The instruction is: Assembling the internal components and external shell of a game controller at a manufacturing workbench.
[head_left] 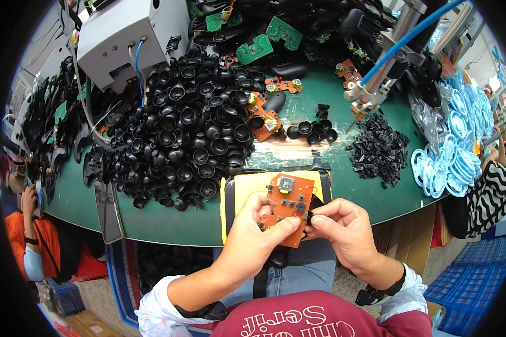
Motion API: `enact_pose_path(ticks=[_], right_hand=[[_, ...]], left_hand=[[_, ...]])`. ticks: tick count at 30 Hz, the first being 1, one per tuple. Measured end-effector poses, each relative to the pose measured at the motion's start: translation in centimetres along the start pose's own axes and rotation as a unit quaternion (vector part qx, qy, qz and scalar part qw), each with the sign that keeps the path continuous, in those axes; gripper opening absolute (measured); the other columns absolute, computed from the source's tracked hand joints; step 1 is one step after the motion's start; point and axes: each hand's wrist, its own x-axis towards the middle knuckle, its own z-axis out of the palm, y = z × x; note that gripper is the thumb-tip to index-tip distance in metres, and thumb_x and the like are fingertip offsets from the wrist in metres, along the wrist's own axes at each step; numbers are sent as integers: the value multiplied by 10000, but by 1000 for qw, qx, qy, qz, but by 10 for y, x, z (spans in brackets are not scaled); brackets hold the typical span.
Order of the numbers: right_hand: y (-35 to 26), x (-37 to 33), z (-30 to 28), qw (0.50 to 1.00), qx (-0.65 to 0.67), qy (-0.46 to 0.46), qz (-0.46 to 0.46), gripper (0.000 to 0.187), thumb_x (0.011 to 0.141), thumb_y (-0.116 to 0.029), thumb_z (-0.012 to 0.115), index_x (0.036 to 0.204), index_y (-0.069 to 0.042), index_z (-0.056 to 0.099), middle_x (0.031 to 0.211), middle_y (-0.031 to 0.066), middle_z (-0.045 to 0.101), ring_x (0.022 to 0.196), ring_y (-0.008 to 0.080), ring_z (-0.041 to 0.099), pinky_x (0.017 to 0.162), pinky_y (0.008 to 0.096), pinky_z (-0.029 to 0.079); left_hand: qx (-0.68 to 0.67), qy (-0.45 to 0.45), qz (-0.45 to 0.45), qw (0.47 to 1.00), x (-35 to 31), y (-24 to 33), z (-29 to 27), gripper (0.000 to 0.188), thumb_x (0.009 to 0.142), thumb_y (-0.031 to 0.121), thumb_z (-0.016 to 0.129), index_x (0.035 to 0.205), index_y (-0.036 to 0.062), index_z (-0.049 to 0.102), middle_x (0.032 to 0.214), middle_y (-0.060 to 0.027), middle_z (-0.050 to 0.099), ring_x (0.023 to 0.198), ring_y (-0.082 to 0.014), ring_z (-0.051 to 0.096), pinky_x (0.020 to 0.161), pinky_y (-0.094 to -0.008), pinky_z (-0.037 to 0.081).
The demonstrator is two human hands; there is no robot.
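An orange circuit board (301, 188) is in my left hand (250, 233), tilted upright above the table's near edge. My left thumb presses on its lower face, with the fingers behind it. Small black switches, a round black part and a yellow-green joystick base (285, 185) sit on the board. At the board's right edge, my right hand (348, 233) is closed, thumb and forefinger pinched around a small black part (309, 218) that they mostly hide. Beneath the board lies a yellow pad (244, 191) with black tape along its edges.
Black joystick caps (177, 121) are heaped left of centre. A pile of small black parts (379, 149) lies right, under a metal tool arm (371, 92). Beyond are light-blue rings (450, 163), green boards (254, 50) and a grey machine (126, 39). A person (32, 241) sits far left.
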Motion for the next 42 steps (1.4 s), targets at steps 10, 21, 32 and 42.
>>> enact_pose_path(ticks=[10, 21, 32, 42], right_hand=[[6, 5, 1, 999, 38, 18, -34, 103, 893, 19, 679, 986, 43, 643, 957, 121, 691, 842, 164, 689, 793, 295, 591], [-20, 13, -13, 847, -447, -58, -282, 429, 732, -118, 853, 1090, 1, 646, 1031, 132, 651, 908, 194, 670, 768, 286, 547], [-23, 39, 2, 769, -492, -190, -361, 740, 680, -163, 886, 1313, -29, 526, 1334, 178, 509, 1184, 341, 553, 980, 415, 474], [-23, 41, -10, 968, -170, -76, -167, 394, 920, 49, 604, 1310, 33, 558, 1306, 159, 538, 1013, 191, 653, 715, 273, 626]], left_hand=[[159, 24, 141, 977, 3, -10, 5, 357, 914, 71, 651, 1176, -32, 431, 1102, -146, 606, 1000, -184, 628, 819, -310, 541], [237, -63, 29, 969, 15, 24, -5, 363, 821, 58, 633, 1113, -67, 457, 965, -148, 627, 730, -165, 659, 634, -303, 528], [344, -146, 7, 928, 26, 38, -19, 413, 774, 116, 645, 1134, -30, 504, 957, -158, 642, 792, -217, 663, 695, -349, 530], [371, -12, 176, 912, 1, 56, -43, 601, 715, 126, 846, 1234, 0, 572, 1237, -133, 614, 1109, -233, 601, 929, -370, 499]])
